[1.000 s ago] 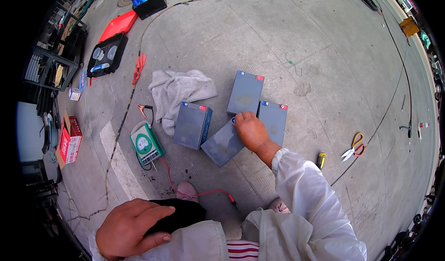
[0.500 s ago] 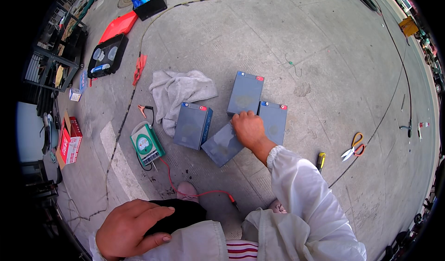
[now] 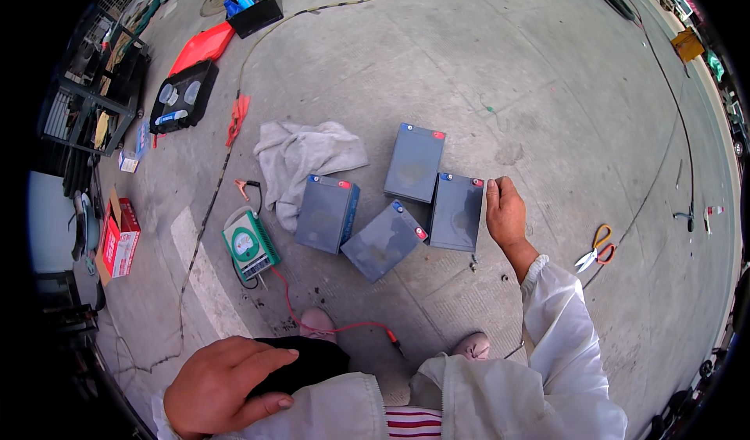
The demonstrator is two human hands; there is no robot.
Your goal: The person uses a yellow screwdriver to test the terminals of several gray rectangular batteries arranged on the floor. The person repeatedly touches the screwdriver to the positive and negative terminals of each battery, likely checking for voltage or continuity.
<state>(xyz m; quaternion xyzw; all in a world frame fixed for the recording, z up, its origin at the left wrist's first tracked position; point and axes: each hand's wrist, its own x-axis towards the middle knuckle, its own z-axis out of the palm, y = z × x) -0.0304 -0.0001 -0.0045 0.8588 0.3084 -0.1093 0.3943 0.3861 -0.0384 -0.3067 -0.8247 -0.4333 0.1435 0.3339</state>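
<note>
Batteries (image 3: 322,220), four of them, grey, sit between and ahead of the hands as I watch remotely: the left hand (image 3: 223,384) lies loosely spread over the lap, nothing visible in it; the right hand (image 3: 508,213), fingers curled, is just beside the rightmost battery (image 3: 457,213), grip and contact unclear to me. Around them I see a green meter box (image 3: 246,246), towel (image 3: 308,153) and scissors (image 3: 597,249) on concrete floor (image 3: 562,96), a metal rack (image 3: 92,100) far left.

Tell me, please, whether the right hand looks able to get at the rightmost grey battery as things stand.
Probably yes: the right hand is close beside the rightmost grey battery, with nothing visible between them, though another battery sits close on its left.
</note>
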